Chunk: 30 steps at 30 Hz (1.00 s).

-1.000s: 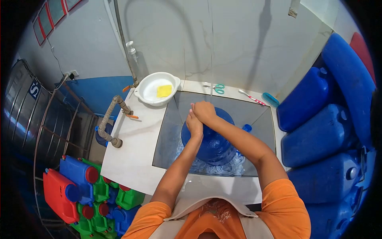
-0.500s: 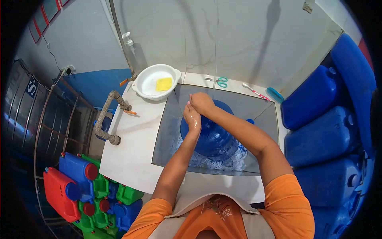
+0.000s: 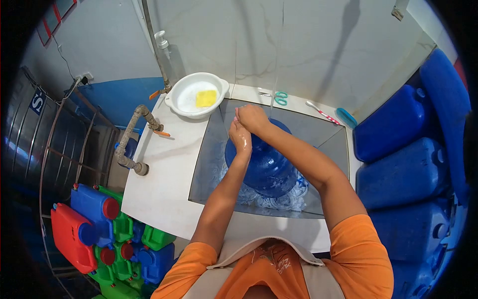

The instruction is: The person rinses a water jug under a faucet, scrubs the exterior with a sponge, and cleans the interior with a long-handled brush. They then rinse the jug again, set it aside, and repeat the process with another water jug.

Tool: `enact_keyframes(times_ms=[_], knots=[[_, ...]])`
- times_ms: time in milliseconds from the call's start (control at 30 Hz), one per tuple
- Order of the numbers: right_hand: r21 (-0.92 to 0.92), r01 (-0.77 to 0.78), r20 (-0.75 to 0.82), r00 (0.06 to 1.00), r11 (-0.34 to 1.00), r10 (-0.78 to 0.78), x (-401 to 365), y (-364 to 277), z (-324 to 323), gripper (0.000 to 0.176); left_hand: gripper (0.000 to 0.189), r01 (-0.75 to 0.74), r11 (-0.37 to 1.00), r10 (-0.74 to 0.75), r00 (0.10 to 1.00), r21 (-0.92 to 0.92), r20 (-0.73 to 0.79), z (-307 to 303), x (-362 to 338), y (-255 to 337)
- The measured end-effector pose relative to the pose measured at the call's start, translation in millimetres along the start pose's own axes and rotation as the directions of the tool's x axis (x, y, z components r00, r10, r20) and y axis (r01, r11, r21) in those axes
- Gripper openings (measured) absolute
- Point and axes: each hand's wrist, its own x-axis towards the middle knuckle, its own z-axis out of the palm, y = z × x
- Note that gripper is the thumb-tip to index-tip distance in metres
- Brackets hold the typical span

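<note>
A large round blue water jug point(image 3: 271, 169) rests in the sink point(image 3: 318, 197); its neck does not show. Above the jug's upper left side, my two hands are pressed together. My right hand point(image 3: 252, 118) is closed, its fingers curled over the fingertips of my left hand point(image 3: 241, 139). My left hand is wet and shiny, with its fingers bent in against the right. Anything between the two is hidden. White and bluish crumpled material or suds point(image 3: 279, 203) lies beneath the jug.
On the counter point(image 3: 164, 199) stands a white basin point(image 3: 186, 107) with a yellow sponge point(image 3: 205, 98). Along the back ledge lie scissors point(image 3: 280, 98), a toothbrush point(image 3: 322, 112) and a blue brush point(image 3: 346, 117). Blue containers point(image 3: 398, 172) line the right; a pipe point(image 3: 130, 134) rises at left.
The view has shifted slightly. My hands stay joined above the jug with only a small shift.
</note>
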Motion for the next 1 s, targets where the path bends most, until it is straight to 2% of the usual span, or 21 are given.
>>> enact_keyframes(times_ms=[133, 200, 300, 333, 367, 400, 433, 467, 533, 600, 633, 667, 700, 733, 767, 800, 833, 867, 933, 967, 1000], knots=[[-0.040, 0.012, -0.009, 1.000, 0.999, -0.012, -0.1, -2.3, 8.5, 0.034, 0.041, -0.059, 0.998, 0.059, 0.998, -0.029, -0.009, -4.6, -3.7, 5.0], [-0.043, 0.006, -0.034, 0.999, 0.999, -0.008, 1.8, -6.0, 5.6, 0.035, 0.044, -0.212, 0.971, 0.215, 0.977, 0.112, -0.009, -7.4, -9.9, 27.5], [0.051, -0.033, -0.105, 0.994, 0.998, 0.038, -3.0, -20.5, 3.1, 0.039, 0.046, -0.153, 0.988, 0.152, 0.988, 0.020, 0.039, -18.1, -2.2, 12.6], [0.216, -0.102, -0.111, 0.986, 0.971, 0.128, -3.3, -23.2, 4.0, 0.039, 0.046, -0.171, 0.985, 0.170, 0.985, 0.017, 0.033, -22.6, -0.7, 13.0], [0.372, -0.166, -0.098, 0.971, 0.913, 0.217, -5.4, -20.0, 10.9, 0.039, 0.046, -0.136, 0.991, 0.136, 0.990, -0.004, 0.047, -27.7, -5.3, 11.4], [0.364, -0.155, -0.106, 0.973, 0.918, 0.206, -10.1, -15.2, 18.2, 0.039, 0.047, -0.097, 0.995, 0.098, 0.993, -0.028, 0.062, -29.0, -7.9, 9.5], [0.689, -0.139, -0.110, 0.950, 0.712, 0.292, -15.5, -4.0, 37.0, 0.034, 0.047, -0.105, 0.994, 0.107, 0.993, -0.038, 0.055, -27.4, -5.8, 9.3], [0.913, -0.092, -0.068, 0.926, 0.396, 0.372, -25.0, -1.1, 49.8, 0.029, 0.046, 0.012, 0.977, -0.010, 1.000, -0.213, 0.014, -28.0, -6.2, 6.4], [0.887, -0.055, -0.126, 0.926, 0.458, 0.356, -56.3, -16.1, 49.3, 0.025, 0.046, 0.207, 0.825, -0.195, 0.978, -0.526, 0.079, -33.1, -8.7, -3.5], [0.854, -0.013, -0.191, 0.922, 0.519, 0.337, -66.3, -16.1, 45.5, 0.024, 0.044, 0.250, 0.769, -0.225, 0.967, -0.588, 0.117, -48.3, -9.5, 1.9], [0.853, -0.076, -0.125, 0.930, 0.516, 0.344, -71.1, -12.9, 45.5, 0.025, 0.042, 0.300, 0.712, -0.260, 0.953, -0.635, 0.159, -62.2, -12.3, 5.2], [0.848, -0.138, -0.060, 0.934, 0.512, 0.352, -74.8, -9.5, 45.2, 0.027, 0.038, 0.141, 0.915, -0.145, 0.989, -0.377, 0.019, -83.2, -14.3, 13.0], [0.850, -0.135, -0.063, 0.934, 0.510, 0.352, -75.9, -7.0, 43.4, 0.027, 0.035, -0.023, 0.998, 0.019, 0.997, -0.057, -0.074, -110.2, -13.4, 24.8], [0.823, -0.184, -0.022, 0.935, 0.538, 0.353, -76.0, -5.0, 40.6, 0.028, 0.029, -0.227, 0.928, 0.250, 0.967, 0.297, -0.042, -139.0, -11.5, 37.4], [0.793, -0.232, 0.020, 0.934, 0.563, 0.357, -76.2, -5.8, 39.0, 0.029, 0.023, -0.391, 0.697, 0.442, 0.894, 0.601, 0.068, -170.0, -8.7, 45.1], [0.796, -0.229, 0.021, 0.935, 0.560, 0.354, -77.3, -9.5, 38.3, 0.029, 0.020, -0.456, 0.464, 0.529, 0.830, 0.760, 0.176, -205.7, 1.1, 31.8], [0.777, -0.255, 0.047, 0.935, 0.576, 0.350, -77.2, -14.8, 37.1, 0.030, 0.018, -0.481, 0.192, 0.578, 0.760, 0.855, 0.298, -230.3, 6.8, 18.1], [0.757, -0.277, 0.072, 0.935, 0.592, 0.346, -76.4, -21.1, 36.5, 0.031, 0.018, -0.476, 0.187, 0.584, 0.757, 0.859, 0.293, -239.8, -0.6, 17.7], [0.756, -0.251, 0.042, 0.940, 0.605, 0.337, -76.3, -36.2, 36.9, 0.031, 0.019, -0.329, -0.061, 0.484, 0.816, 0.942, 0.316, -253.1, -5.8, 21.0], [0.750, -0.241, 0.023, 0.940, 0.616, 0.339, -76.8, -45.0, 34.7, 0.031, 0.019, -0.322, -0.058, 0.490, 0.816, 0.945, 0.308, -247.7, -8.5, 27.6], [0.755, -0.275, 0.047, 0.928, 0.596, 0.369, -75.8, -53.0, 32.6, 0.029, 0.021, -0.360, 0.109, 0.519, 0.816, 0.927, 0.255, -235.5, -15.1, 29.4]])
